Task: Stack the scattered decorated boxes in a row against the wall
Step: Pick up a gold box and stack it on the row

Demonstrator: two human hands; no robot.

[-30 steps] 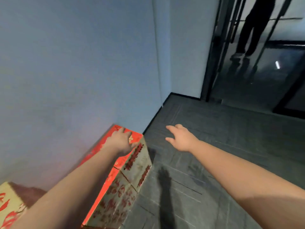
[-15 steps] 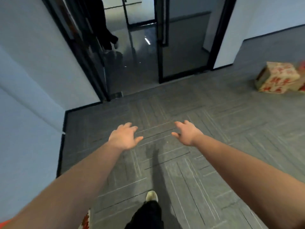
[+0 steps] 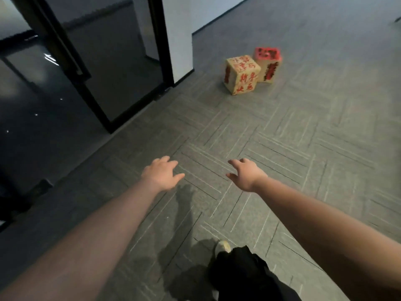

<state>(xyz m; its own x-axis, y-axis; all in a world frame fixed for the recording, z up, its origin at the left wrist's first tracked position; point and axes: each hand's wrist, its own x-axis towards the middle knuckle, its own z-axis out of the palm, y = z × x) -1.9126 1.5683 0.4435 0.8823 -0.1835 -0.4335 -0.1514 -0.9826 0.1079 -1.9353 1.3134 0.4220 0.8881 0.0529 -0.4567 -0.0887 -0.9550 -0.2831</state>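
While both arms reach forward over the grey carpeted floor (image 3: 282, 131), neither of the hands holds anything. Along the left edge of the floor runs a dark glass door (image 3: 121, 68) in a black frame, with a glossy dark surface beyond it. Right of the door stands a white wall pillar (image 3: 176, 29) with a black skirting at its base.

Low in the middle, the left hand (image 3: 161, 173) hangs above the carpet with its fingers spread and relaxed, released from any grasp. Just right of it, well apart from any box, the right hand (image 3: 246, 174) is likewise released, fingers loosely splayed and palm turned down. Below the hands, a light shoe (image 3: 222, 246) and a black trouser leg (image 3: 245, 276) show near the bottom edge of the floor.

Farther off, toward the upper right of the floor and near the pillar, sit the two decorated boxes. The beige box (image 3: 242, 76) with red characters stands in front, and the red-topped box (image 3: 268, 64) stands just beside it at its right rear; whether they touch cannot be told.
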